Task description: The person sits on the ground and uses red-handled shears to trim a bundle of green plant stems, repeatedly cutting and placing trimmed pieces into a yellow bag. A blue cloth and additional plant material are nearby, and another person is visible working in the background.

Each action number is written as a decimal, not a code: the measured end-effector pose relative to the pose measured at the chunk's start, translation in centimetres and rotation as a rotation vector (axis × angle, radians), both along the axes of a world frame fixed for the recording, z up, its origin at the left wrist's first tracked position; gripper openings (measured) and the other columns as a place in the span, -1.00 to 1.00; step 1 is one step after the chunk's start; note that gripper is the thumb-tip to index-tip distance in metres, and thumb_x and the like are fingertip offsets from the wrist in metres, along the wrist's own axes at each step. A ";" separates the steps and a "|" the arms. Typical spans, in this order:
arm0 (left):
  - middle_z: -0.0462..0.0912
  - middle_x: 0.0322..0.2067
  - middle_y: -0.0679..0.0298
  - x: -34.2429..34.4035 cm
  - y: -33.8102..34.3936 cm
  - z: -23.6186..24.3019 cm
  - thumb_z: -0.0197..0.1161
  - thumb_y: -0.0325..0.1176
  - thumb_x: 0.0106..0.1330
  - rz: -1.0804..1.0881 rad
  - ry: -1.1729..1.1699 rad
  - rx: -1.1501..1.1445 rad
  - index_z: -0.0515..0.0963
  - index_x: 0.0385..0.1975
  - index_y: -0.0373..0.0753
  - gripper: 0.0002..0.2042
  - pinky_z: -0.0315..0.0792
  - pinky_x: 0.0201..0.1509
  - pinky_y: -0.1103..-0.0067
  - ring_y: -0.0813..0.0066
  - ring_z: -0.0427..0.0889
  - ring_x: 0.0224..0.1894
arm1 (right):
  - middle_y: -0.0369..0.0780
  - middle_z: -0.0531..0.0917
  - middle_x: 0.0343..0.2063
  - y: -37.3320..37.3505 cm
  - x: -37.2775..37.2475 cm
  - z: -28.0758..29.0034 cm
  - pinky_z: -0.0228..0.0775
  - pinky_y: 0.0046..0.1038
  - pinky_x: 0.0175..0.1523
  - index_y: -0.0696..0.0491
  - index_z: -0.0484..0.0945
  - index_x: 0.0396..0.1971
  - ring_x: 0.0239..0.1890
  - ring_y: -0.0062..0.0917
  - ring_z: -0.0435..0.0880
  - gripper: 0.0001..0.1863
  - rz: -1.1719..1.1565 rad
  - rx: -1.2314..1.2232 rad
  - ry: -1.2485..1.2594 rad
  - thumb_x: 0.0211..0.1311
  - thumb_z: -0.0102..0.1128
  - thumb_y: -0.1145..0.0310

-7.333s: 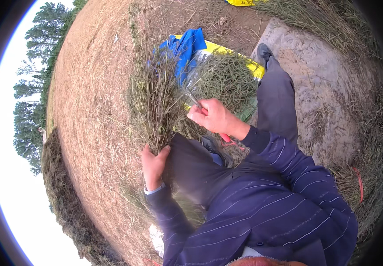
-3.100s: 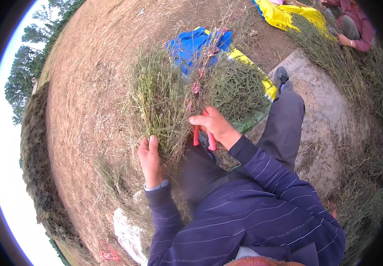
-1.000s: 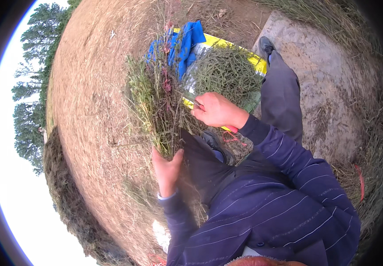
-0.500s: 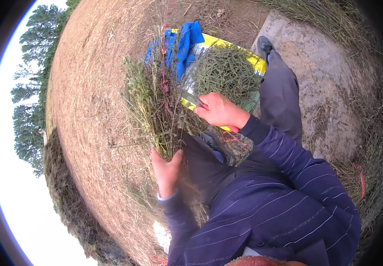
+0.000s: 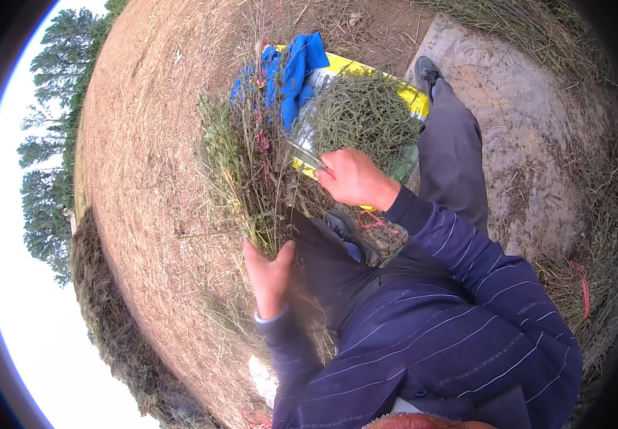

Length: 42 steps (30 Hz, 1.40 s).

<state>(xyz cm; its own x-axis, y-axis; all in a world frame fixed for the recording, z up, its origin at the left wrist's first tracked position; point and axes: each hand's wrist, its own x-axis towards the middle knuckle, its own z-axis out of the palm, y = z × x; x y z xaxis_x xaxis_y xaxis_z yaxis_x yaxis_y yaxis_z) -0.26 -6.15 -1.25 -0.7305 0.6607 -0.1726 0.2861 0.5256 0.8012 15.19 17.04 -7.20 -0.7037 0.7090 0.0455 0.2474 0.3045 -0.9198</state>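
Note:
My left hand (image 5: pixel 269 277) is closed round the lower stems of a bundle of cut plants (image 5: pixel 241 171), green at the left with some reddish leaves at the right. In my right hand (image 5: pixel 356 177) is a knife (image 5: pixel 305 154), its blade pointing left toward the bundle. I cannot tell whether the tip touches the stems. Beyond my right hand, a heap of short green cuttings (image 5: pixel 366 118) lies on a yellow and white sheet (image 5: pixel 410 99). A blue cloth (image 5: pixel 300 70) rests at the sheet's far left corner, partly behind the plant tops.
A flat grey slab (image 5: pixel 516 143) lies at the right, with my shod foot (image 5: pixel 427 70) at its edge. Dry straw covers the ground (image 5: pixel 145 150) at the left. Piled stalks (image 5: pixel 537 32) lie at the far right. A red string (image 5: pixel 583 289) lies on stalks to the right.
The right hand and knife have shifted very slightly. The plant tops have swayed a little to the left. My left hand keeps its hold in the same place.

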 end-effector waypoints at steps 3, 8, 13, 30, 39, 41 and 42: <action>0.67 0.15 -0.11 0.4 0.4 0.8 0.57 -0.44 0.21 -0.005 -0.033 0.027 0.34 0.36 -0.58 -0.25 0.46 0.42 0.35 0.14 0.68 0.18 | 0.10 0.65 -0.51 0.0 0.0 -0.4 0.49 0.09 -0.20 0.21 0.59 -0.48 -0.36 0.15 0.68 -0.66 -0.029 -0.008 0.026 0.33 0.31 0.22; 0.70 0.11 -0.07 0.6 0.5 1.4 0.57 -0.47 0.22 0.016 -0.152 0.072 0.36 0.34 -0.57 -0.28 0.51 0.36 0.37 0.17 0.71 0.11 | 0.08 0.66 -0.53 0.3 0.0 -0.6 0.51 0.04 -0.22 0.20 0.60 -0.45 -0.39 0.12 0.68 -0.66 -0.035 -0.024 0.050 0.35 0.31 0.20; 0.68 0.14 -0.10 0.1 0.0 0.4 0.57 -0.44 0.21 -0.009 -0.061 0.033 0.35 0.36 -0.57 -0.25 0.48 0.40 0.36 0.15 0.69 0.16 | -0.08 0.67 -0.58 0.6 -1.5 -0.2 0.52 -0.13 -0.28 0.14 0.59 -0.46 -0.48 -0.23 0.73 -0.61 -0.107 -0.201 0.239 0.36 0.41 0.11; 0.57 0.28 -0.20 0.5 0.7 0.0 0.56 -0.41 0.19 -0.024 -0.044 -0.042 0.24 0.46 -0.58 -0.13 0.35 0.53 0.31 0.03 0.57 0.34 | -0.34 0.58 -0.58 3.1 -3.8 0.8 0.43 -0.41 -0.35 0.13 0.58 -0.45 -0.50 -0.66 0.54 -0.70 -0.227 -0.335 0.353 0.33 0.42 0.23; 0.39 0.43 -0.33 1.1 1.6 1.2 0.57 -0.32 0.19 -0.030 -0.119 -0.080 0.12 0.52 -0.66 -0.01 0.14 0.67 0.28 -0.09 0.36 0.52 | -0.27 0.66 -0.56 4.6 -4.8 0.1 0.52 -0.36 -0.28 0.11 0.62 -0.45 -0.49 -0.53 0.64 -0.70 -0.290 -0.313 0.381 0.29 0.47 0.21; 0.38 0.44 -0.31 1.1 1.7 1.2 0.55 -0.34 0.23 -0.041 -0.081 -0.114 0.12 0.55 -0.56 -0.04 0.12 0.68 0.29 -0.03 0.36 0.53 | -0.36 0.63 -0.55 5.3 -4.5 0.2 0.48 -0.46 -0.28 0.08 0.64 -0.40 -0.48 -0.67 0.56 -0.75 -0.256 -0.330 0.392 0.34 0.46 0.24; 0.39 0.45 -0.27 0.4 1.0 0.1 0.52 -0.37 0.26 -0.050 0.033 -0.171 0.13 0.58 -0.46 -0.07 0.12 0.68 0.30 0.03 0.39 0.53 | -0.38 0.64 -0.55 5.3 -4.4 0.2 0.50 -0.43 -0.27 0.07 0.65 -0.37 -0.47 -0.66 0.56 -0.77 -0.234 -0.373 0.370 0.35 0.43 0.24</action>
